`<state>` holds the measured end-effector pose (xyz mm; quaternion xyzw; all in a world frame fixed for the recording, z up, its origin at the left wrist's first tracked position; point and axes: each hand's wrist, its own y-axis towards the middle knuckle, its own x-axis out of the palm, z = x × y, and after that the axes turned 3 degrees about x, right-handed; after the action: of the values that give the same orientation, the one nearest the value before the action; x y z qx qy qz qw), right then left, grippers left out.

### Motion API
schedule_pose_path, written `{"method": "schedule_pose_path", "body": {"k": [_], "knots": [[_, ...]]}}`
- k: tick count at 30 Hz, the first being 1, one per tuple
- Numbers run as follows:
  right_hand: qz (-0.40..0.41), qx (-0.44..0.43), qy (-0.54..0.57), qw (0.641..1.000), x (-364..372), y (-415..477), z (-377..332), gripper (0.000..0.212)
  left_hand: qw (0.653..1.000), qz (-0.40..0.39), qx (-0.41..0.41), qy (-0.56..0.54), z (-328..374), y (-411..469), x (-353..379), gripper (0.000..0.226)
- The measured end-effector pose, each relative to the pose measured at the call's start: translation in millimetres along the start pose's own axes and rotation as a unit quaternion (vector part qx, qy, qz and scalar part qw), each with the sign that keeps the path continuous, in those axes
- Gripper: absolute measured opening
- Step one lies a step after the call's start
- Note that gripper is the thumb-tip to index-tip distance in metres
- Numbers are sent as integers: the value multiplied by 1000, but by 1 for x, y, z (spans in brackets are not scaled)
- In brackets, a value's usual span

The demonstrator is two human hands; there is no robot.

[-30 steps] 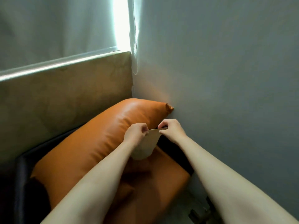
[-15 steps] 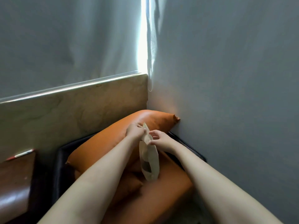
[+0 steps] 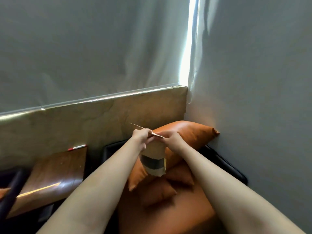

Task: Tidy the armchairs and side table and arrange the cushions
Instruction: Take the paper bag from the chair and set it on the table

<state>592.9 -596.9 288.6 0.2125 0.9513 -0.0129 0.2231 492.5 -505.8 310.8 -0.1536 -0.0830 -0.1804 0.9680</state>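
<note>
I hold a tan paper pouch point(image 3: 154, 159) with a dark window band in the air over an orange leather armchair point(image 3: 168, 208). My left hand point(image 3: 141, 136) and my right hand point(image 3: 170, 138) both pinch the pouch's flat top edge. Behind the pouch a large orange back cushion point(image 3: 190, 134) leans into the room's corner. Two small orange cushions point(image 3: 158, 193) lie on the seat below the pouch. A wooden side table point(image 3: 55, 173) stands left of the armchair.
A red and white pen point(image 3: 77, 147) lies at the side table's far edge against a beige ledge point(image 3: 84, 122). A grey wall closes the right side. A drawn blind covers the window above. A dark chair arm point(image 3: 11, 188) shows at far left.
The view has pulled back and swung left, bringing the side table and pen into sight. The pouch has turned so its window band faces me, and both hands still pinch its top.
</note>
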Motion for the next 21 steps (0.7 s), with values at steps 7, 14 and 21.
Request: {"method": "schedule_pose_path", "body": {"k": [7, 14, 21], "knots": [[72, -27, 9, 997, 103, 35, -51, 20, 994, 26, 96, 39, 38, 6, -118, 14], [39, 11, 99, 994, 225, 58, -94, 11, 909, 104, 106, 390, 54, 32, -292, 56], [4, 80, 202, 976, 320, 74, -111, 7, 947, 107, 72, 295, 47, 45, -398, 58]]}}
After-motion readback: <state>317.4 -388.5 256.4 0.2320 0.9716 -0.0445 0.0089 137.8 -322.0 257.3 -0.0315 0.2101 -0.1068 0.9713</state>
